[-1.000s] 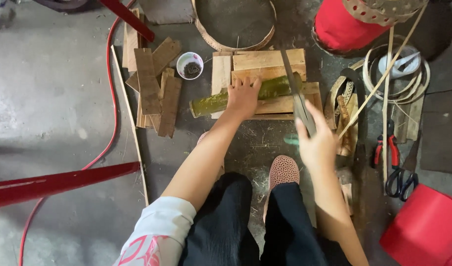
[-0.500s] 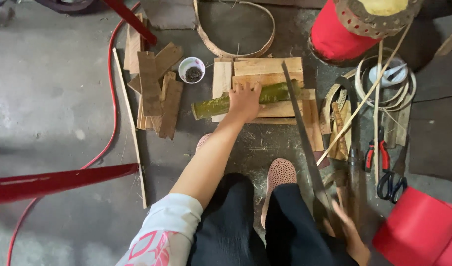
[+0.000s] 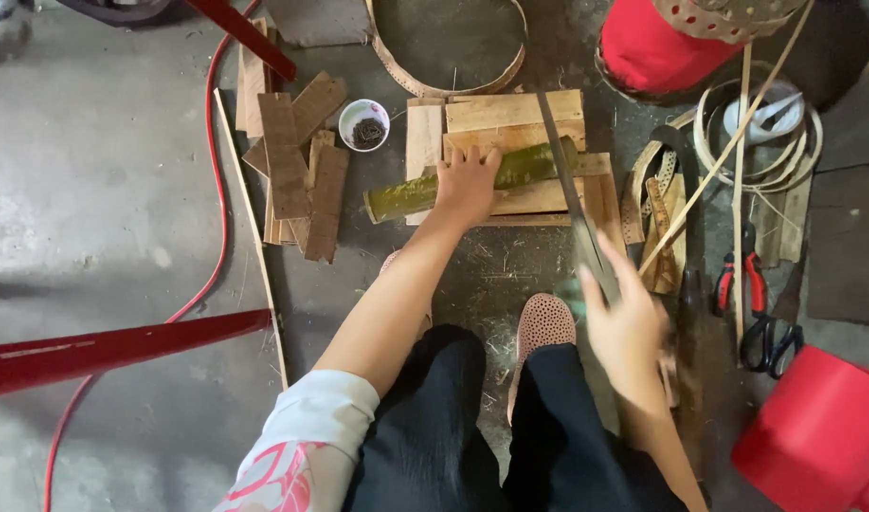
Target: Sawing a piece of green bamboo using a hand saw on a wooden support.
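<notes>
A green bamboo tube [image 3: 406, 192] lies across a small wooden board platform [image 3: 515, 112] on the floor. My left hand [image 3: 466, 180] presses down on the middle of the tube. My right hand [image 3: 627, 327] grips the handle of a long saw [image 3: 567, 185], whose blade crosses the bamboo near its right end. The hand is blurred with motion. My two feet in pink perforated slippers [image 3: 545, 320] rest just in front of the platform.
Loose wooden planks [image 3: 297, 161] and a small white cup of nails [image 3: 364, 123] lie left of the platform. A red hose [image 3: 221, 180], a red bar [image 3: 122, 346], red containers [image 3: 818, 436], pliers [image 3: 738, 280], scissors [image 3: 771, 341], bamboo strips [image 3: 738, 152] and a hoop [image 3: 449, 43] surround the spot.
The saw was pulled back toward me and has now pushed forward again across the bamboo. My left hand stays on the tube.
</notes>
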